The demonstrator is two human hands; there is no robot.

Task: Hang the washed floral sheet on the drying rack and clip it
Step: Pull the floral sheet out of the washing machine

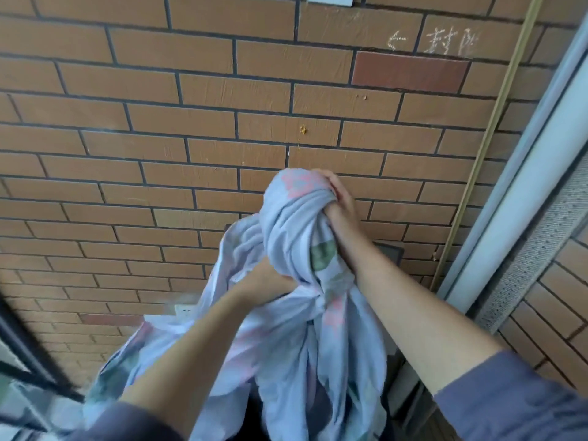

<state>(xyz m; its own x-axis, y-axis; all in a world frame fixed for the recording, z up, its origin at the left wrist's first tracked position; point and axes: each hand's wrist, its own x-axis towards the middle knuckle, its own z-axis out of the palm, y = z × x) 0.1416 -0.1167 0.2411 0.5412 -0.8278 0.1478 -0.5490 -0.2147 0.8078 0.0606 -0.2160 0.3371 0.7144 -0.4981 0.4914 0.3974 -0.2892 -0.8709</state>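
Head view: the floral sheet (296, 224) is bunched into a thick twisted rope held up in front of the person. Its long axis runs from a knotted top, far and high, down toward the near bottom edge, where loose folds fan out to the left. The right hand (342, 202) sits at the very top on the right side of the bunch, its fingers (331, 183) curled over and clamping the gathered cloth. The left hand (270, 278) is lower, nearer and to the left, pushed into the folds under the twist; its fingers are buried, so I cannot tell how they lie. Behind is a brick wall (159, 122), with a pale window frame (525, 186) at right. No drying rack or clips show, so the sheet probably needs shaking open first.
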